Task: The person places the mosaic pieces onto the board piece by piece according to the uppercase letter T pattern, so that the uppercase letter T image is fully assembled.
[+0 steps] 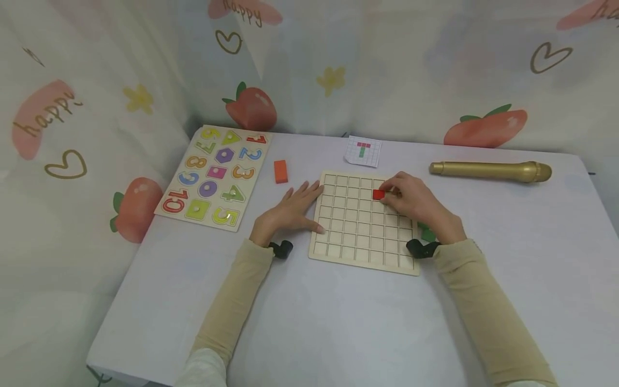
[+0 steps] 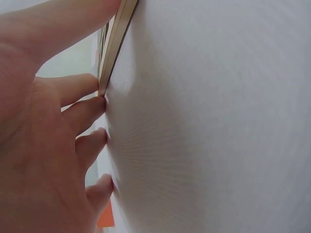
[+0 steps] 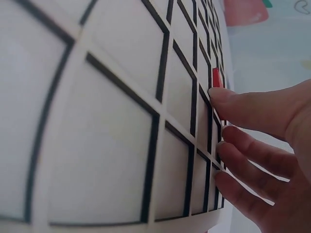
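Note:
A square wooden grid board [image 1: 357, 233] lies flat on the white table. My right hand [image 1: 416, 199] is over its upper right part, and the thumb and fingers pinch a small red square tile [image 1: 378, 194] at one of the cells. In the right wrist view the red tile [image 3: 216, 76] shows just beyond the thumb, partly hidden. My left hand [image 1: 289, 211] rests with fingers spread at the board's left edge. From the left wrist, the thumb and a fingertip touch the board's side [image 2: 114, 48].
An orange block [image 1: 280, 171] and a number-and-shape puzzle board [image 1: 213, 177] lie to the left. Behind the grid stands a pattern card [image 1: 362, 151] with a red and green T. A gold microphone-shaped object [image 1: 488, 171] lies at right. Green pieces [image 1: 426, 232] are partly hidden under the right wrist.

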A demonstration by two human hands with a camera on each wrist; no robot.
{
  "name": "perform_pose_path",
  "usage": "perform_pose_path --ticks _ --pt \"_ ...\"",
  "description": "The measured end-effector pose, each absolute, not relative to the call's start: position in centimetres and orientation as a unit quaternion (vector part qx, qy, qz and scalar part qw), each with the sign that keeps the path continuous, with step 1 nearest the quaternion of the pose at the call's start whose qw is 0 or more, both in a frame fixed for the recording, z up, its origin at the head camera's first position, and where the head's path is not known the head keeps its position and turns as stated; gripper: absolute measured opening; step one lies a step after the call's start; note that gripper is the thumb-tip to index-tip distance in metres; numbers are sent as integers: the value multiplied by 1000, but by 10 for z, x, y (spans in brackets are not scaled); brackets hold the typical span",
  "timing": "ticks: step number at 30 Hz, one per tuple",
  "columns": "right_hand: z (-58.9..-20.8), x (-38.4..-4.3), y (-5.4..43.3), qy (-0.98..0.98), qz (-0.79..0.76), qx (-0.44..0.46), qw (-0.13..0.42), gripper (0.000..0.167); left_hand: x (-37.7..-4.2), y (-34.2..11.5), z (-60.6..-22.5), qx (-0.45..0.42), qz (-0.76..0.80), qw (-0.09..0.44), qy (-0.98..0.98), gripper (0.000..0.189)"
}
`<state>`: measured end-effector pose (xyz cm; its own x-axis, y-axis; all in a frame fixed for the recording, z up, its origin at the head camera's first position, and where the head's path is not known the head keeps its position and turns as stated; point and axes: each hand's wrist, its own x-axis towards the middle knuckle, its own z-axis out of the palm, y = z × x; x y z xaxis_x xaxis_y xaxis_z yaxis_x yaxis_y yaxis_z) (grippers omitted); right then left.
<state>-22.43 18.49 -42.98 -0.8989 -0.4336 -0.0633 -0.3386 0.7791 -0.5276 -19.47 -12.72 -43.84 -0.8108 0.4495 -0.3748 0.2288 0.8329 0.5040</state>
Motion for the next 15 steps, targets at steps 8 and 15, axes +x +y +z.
perform_pose_path --ticks 8,15 --pt "-429 -213 192 935 -286 -191 87 33 -194 -126 -439 181 224 249 925 110" --pt "-427 -195 201 937 -300 -165 71 34 -195 -127 -440 182 227 249 924 111"
